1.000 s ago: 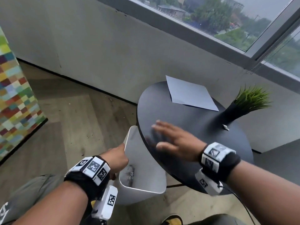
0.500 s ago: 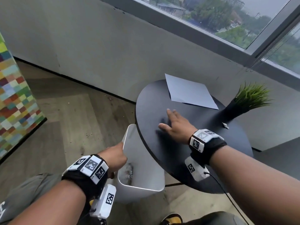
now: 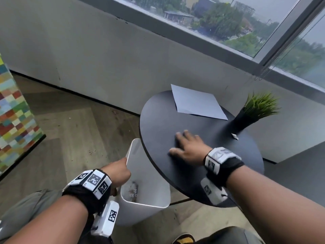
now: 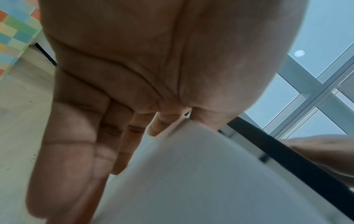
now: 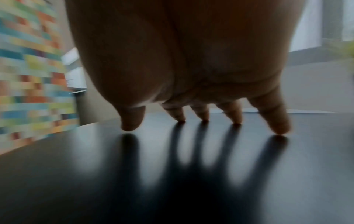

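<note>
Both hands work at the round black table [image 3: 158, 120]: the right hand [image 3: 189, 149] lies flat on top, fingers spread; the left hand [image 3: 117, 173] grips the white plastic bin [image 3: 153, 182] just below its edge.

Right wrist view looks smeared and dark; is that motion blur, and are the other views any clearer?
Right wrist view: multicoloured checkered panel streaks sideways, motion blur; right hand is backlit, its soft shadow on the glossy round black table. Head view: sharp, even window daylight. Left wrist view: left hand and white plastic bin soft, too close.
</note>
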The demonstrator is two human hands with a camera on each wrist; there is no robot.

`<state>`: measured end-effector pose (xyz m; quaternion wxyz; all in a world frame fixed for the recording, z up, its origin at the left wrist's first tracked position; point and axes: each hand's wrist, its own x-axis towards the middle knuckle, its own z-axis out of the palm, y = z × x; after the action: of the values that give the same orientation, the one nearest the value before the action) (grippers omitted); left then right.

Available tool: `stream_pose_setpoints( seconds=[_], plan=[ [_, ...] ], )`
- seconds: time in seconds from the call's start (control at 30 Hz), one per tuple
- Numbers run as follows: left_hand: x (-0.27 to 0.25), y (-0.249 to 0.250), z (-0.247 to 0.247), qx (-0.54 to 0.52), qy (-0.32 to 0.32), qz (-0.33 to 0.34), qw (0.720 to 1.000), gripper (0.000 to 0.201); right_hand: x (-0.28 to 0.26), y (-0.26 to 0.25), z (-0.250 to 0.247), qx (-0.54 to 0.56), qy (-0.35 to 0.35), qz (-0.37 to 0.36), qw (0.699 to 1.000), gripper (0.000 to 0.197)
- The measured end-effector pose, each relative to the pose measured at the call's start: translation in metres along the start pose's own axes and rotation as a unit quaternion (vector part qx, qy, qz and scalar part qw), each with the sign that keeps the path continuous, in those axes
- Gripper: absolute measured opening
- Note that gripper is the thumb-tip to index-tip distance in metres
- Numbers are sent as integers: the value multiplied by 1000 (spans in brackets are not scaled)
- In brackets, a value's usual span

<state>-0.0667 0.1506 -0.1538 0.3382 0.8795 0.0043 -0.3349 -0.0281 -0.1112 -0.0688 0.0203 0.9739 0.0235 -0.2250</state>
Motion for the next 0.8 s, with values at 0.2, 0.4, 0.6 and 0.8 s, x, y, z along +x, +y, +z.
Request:
stream_pose_setpoints(
  seconds=[0.2, 0.4, 0.6, 0.8],
  plan=[
    [0, 8, 3, 28, 15, 12, 999, 40, -68, -25, 0, 143, 35, -281, 948, 65],
    [6, 7, 11, 66, 30, 5, 997, 42, -40, 32, 30, 109, 35, 153, 981, 82],
    [20, -2, 21, 56, 52, 22, 997, 37, -122, -43, 56, 157, 64, -187, 968, 44],
    [42, -40, 25, 76, 57, 11, 995, 28, -154, 54, 44, 420, 156, -78, 890, 18]
  ],
)
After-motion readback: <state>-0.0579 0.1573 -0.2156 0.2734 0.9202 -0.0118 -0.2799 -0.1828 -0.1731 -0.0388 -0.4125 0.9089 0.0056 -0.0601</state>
